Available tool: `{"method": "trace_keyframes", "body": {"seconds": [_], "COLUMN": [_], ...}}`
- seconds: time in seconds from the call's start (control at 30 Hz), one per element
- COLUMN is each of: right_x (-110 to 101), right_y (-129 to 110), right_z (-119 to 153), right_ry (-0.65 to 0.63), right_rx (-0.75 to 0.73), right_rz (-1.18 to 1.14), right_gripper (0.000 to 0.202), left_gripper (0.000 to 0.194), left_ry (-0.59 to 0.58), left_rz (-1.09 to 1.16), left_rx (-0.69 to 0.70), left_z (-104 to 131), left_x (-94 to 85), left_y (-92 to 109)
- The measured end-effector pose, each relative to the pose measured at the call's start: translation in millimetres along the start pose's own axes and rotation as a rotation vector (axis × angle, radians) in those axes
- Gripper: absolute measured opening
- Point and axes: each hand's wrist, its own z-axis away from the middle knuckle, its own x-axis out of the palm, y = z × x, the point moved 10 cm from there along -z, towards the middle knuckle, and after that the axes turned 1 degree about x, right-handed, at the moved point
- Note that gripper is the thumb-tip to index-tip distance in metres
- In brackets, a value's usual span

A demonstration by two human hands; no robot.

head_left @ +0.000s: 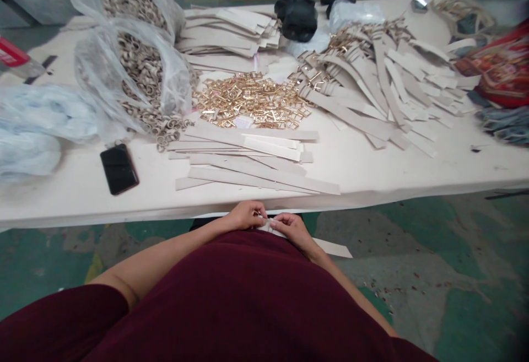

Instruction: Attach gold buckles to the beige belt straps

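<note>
Fingertips of both our hands were pinched together on one end of a pale strap (pixel 330 247), held low against our lap just below the table (pixel 372 183) edge. Our left hand (pixel 244 216) closed on the strap's end from the left, and our right hand (pixel 292 226) gripped it just beside, the two hands nearly touching. Whether something small sat between the fingers we could not tell; they hid it.

From the fingers the strap ran out to the right and a little down, its long axis along our right forearm, its free end sticking past the wrist over the green floor. So the right hand lay nearer the strap's length, the left only at its tip.

Farther out, on the table straight ahead, lay a stack of loose straps (pixel 252 163) set crosswise, beyond it a heap of gold buckles (pixel 252 100). To the right spread a pile of straps with buckles (pixel 363 70); to the left stood bags of rings (pixel 140 70) and a black phone (pixel 119 169).
</note>
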Motion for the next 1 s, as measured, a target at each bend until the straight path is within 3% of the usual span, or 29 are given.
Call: {"method": "trace_keyframes", "body": {"seconds": [0.1, 0.3, 0.37, 0.47, 0.6, 1.0], "right_x": [-2.9, -6.0, -6.0, -0.9, 7.0, -16.0], "right_y": [-3.2, -24.8, -22.0, -4.5, 3.5, 8.8], "right_z": [0.7, 5.9, 3.9, 0.9, 2.7, -6.8], "right_ry": [0.059, 0.216, 0.175, 0.014, -0.096, 0.226], "right_rx": [-0.074, -0.257, -0.216, -0.025, 0.108, -0.035], "right_rz": [0.125, 0.429, 0.361, 0.076, -0.12, 0.08], "right_gripper": [0.028, 0.029, 0.031, 0.034, 0.034, 0.039], "left_gripper": [0.022, 0.022, 0.023, 0.024, 0.021, 0.018], "left_ry": [-0.018, 0.164, 0.189, 0.203, 0.167, 0.162], "left_rz": [-0.075, -0.025, 0.055, 0.121, 0.029, -0.068], "left_rx": [-0.004, 0.045, 0.058, 0.051, 0.033, 0.081], "left_z": [-0.1, -1.1, -1.3, -1.1, 1.0, 4.7], "left_x": [1.0, -7.9, -8.0, -8.6, -7.1, -10.3], "left_y": [-1.5, -6.2, -7.5, -7.0, 0.1, 4.0]}}
